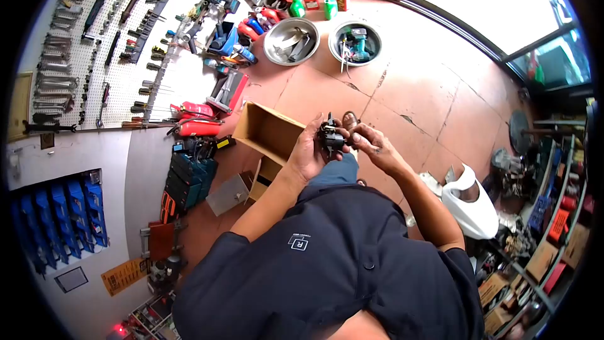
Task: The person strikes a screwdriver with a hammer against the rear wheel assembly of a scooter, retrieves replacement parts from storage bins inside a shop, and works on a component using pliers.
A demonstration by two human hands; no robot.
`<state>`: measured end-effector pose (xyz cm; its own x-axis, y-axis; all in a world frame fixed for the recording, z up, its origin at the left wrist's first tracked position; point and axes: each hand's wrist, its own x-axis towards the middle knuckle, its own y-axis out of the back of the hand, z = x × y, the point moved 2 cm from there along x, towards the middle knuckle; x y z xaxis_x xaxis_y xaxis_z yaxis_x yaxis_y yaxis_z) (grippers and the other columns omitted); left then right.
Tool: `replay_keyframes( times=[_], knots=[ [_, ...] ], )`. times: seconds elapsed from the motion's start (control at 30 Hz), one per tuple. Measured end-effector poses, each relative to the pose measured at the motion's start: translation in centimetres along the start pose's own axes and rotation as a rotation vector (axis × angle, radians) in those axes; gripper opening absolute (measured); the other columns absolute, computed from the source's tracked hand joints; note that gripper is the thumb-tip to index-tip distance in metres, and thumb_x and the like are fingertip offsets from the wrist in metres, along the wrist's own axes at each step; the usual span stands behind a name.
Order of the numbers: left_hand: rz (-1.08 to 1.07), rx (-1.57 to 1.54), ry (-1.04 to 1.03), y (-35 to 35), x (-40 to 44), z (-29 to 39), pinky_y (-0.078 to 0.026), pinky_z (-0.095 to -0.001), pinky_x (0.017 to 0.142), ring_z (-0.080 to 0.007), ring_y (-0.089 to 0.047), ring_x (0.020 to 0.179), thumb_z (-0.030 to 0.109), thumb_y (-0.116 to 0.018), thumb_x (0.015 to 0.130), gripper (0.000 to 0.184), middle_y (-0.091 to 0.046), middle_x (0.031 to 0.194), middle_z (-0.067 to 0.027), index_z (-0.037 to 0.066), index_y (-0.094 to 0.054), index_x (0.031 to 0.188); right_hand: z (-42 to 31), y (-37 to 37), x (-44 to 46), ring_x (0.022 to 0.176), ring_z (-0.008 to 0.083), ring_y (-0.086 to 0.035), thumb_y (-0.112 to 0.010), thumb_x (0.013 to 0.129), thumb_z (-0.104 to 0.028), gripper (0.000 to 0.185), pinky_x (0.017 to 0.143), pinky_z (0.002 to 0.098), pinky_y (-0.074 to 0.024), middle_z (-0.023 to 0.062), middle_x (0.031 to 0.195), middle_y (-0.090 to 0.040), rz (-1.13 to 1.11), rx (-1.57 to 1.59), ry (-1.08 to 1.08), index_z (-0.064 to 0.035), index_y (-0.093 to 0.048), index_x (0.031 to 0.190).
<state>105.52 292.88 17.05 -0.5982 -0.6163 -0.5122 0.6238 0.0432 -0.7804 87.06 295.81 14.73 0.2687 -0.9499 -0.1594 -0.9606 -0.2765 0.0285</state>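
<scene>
1. Fingers of the left hand (304, 156) curled around a black part (332, 141); those of the right hand (376, 147) bent close at its right side, though whether they pinched it could not be told.
2. The part was held before the dark shirt (340, 239), over the tiled floor (415, 82), near an open brown box (267, 127).
3. The step seemed to be two-handed handling; the next move likely called for a steady left hold.

Daylight glaring through doorway (472, 3), upper right, blown out; pegboard (119, 91) bright; fisheye bending, black corners.
</scene>
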Motion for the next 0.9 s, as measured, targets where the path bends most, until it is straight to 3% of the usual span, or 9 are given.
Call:
replay_keyframes(
  times=[0.1, 0.23, 0.43, 0.57, 0.6, 0.63, 0.7, 0.73, 0.9],
  knots=[
    [0.139, -0.126, -0.013, 0.6, 6.4, 3.8, -0.054, -0.0380, 0.061, -0.0311, -0.066, 0.080, 0.039, -0.048, 0.094, 0.035, -0.066, 0.095, -0.0126, 0.008, -0.059, 0.104, 1.8, 5.0, 6.6, 0.079, 0.0127, -0.054, -0.052, 0.096, -0.028, 0.029, 0.074, 0.0273, -0.0447, 0.0056, 0.083, -0.061, 0.109, -0.189, -0.130, -0.0003, -0.058, 0.099],
    [0.147, -0.209, -0.025, -1.7, 9.9, 9.7, -0.055, -0.0391, 0.068, -0.0269, -0.064, 0.083, 0.029, -0.053, 0.089, 0.028, -0.066, 0.101, -0.0148, 0.006, -0.060, 0.103, 4.3, 10.1, 12.1, 0.076, 0.0161, -0.059, -0.057, 0.093, -0.025, 0.027, 0.069, 0.0312, -0.0477, 0.0106, 0.081, -0.064, 0.157, -0.265, -0.060, 0.0012, -0.062, 0.094],
    [0.026, -0.056, -0.317, -2.3, 14.4, 18.2, -0.055, -0.0412, 0.074, -0.0349, -0.063, 0.097, 0.021, -0.052, 0.091, 0.024, -0.063, 0.112, -0.0202, 0.004, -0.055, 0.107, 10.7, 17.4, 22.9, 0.084, 0.0228, -0.068, -0.067, 0.084, -0.023, 0.028, 0.074, 0.0354, -0.0520, 0.0169, 0.089, -0.070, 0.045, -0.283, -0.212, 0.0001, -0.066, 0.099],
    [-0.028, -0.179, -0.526, -1.9, 17.6, 22.5, -0.053, -0.0423, 0.081, -0.0380, -0.061, 0.104, 0.022, -0.052, 0.090, 0.024, -0.061, 0.113, -0.0191, 0.003, -0.055, 0.104, 4.7, 19.8, 35.6, 0.080, 0.0263, -0.068, -0.066, 0.083, -0.021, 0.025, 0.073, 0.0365, -0.0508, 0.0166, 0.086, -0.069, -0.162, -0.435, -0.043, 0.0006, -0.065, 0.094],
    [0.016, -0.209, -0.576, -1.7, 18.2, 22.6, -0.053, -0.0422, 0.081, -0.0360, -0.061, 0.103, 0.022, -0.052, 0.090, 0.024, -0.062, 0.111, -0.0172, 0.003, -0.056, 0.103, -1.2, 18.6, 37.1, 0.072, 0.0166, -0.061, -0.064, 0.085, -0.022, 0.024, 0.065, 0.0328, -0.0487, 0.0120, 0.077, -0.064, -0.155, -0.500, 0.043, 0.0020, -0.063, 0.086],
    [0.068, -0.240, -0.615, -1.5, 18.4, 23.4, -0.052, -0.0420, 0.081, -0.0339, -0.062, 0.101, 0.022, -0.052, 0.090, 0.024, -0.063, 0.110, -0.0153, 0.003, -0.058, 0.102, -0.8, 18.7, 41.5, 0.072, 0.0182, -0.061, -0.062, 0.084, -0.020, 0.023, 0.067, 0.0351, -0.0479, 0.0141, 0.076, -0.063, -0.238, -0.562, 0.242, 0.0019, -0.062, 0.089],
    [0.047, -0.290, -0.677, -2.1, 18.2, 24.2, -0.052, -0.0422, 0.083, -0.0354, -0.061, 0.102, 0.023, -0.051, 0.090, 0.024, -0.063, 0.110, -0.0163, 0.003, -0.058, 0.102, -6.5, 15.8, 46.8, 0.072, 0.0175, -0.061, -0.060, 0.083, -0.017, 0.019, 0.067, 0.0329, -0.0480, 0.0137, 0.078, -0.064, -0.316, -0.318, 0.236, 0.0019, -0.063, 0.088],
    [0.069, -0.315, -0.694, -1.8, 18.0, 24.5, -0.052, -0.0421, 0.082, -0.0353, -0.061, 0.102, 0.024, -0.051, 0.091, 0.025, -0.063, 0.110, -0.0161, 0.003, -0.058, 0.102, -10.3, 14.3, 49.4, 0.073, 0.0176, -0.062, -0.060, 0.086, -0.019, 0.021, 0.067, 0.0319, -0.0482, 0.0136, 0.079, -0.065, -0.371, -0.549, 0.264, 0.0018, -0.064, 0.090],
    [0.188, -0.508, -0.782, 2.8, 17.2, 28.4, -0.052, -0.0478, 0.078, -0.0395, -0.061, 0.099, 0.038, -0.047, 0.096, 0.035, -0.063, 0.105, -0.0173, 0.006, -0.061, 0.098, -25.0, 4.6, 60.7, 0.073, 0.0246, -0.063, -0.063, 0.088, -0.021, 0.023, 0.066, 0.0346, -0.0483, 0.0161, 0.084, -0.064, -0.447, -0.495, 0.742, -0.0010, -0.062, 0.098]
  ],
)
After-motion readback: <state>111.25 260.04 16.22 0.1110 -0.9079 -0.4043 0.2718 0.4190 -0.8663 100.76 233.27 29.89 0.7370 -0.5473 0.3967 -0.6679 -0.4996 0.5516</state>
